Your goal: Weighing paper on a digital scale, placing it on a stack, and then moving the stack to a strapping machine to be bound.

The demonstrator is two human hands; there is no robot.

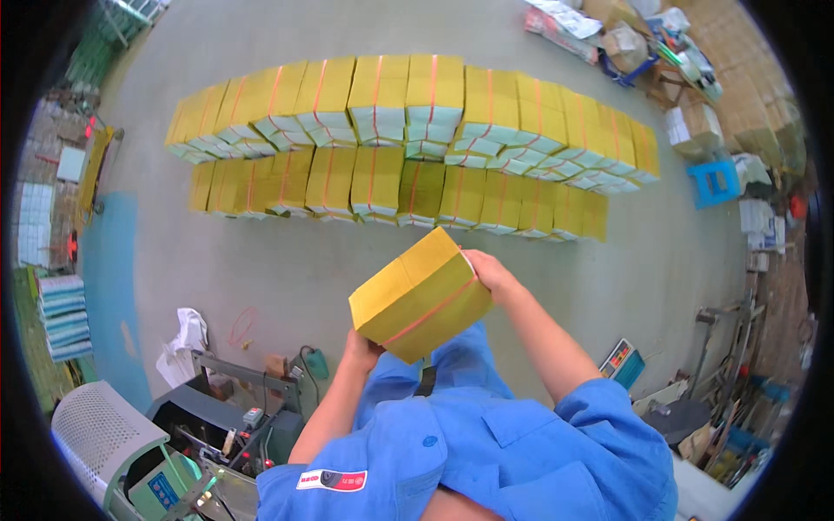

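Between my two hands is a tilted, block-shaped yellow bundle, held in front of my waist, with a thin red strap around it. My left hand grips its lower left end, the fingers partly hidden beneath. At the opposite end my right hand clasps the right side. Beyond it on the floor stand two long rows of similar strapped bundles, a near row and a far row. The far row appears stacked in layers, with yellow tops and pale sides.
At the lower left stands a machine with a perforated grey cover. A white bag lies near it on the grey floor. To the right are a blue plastic stool, a scale and piled cartons. A yellow cart is far left.
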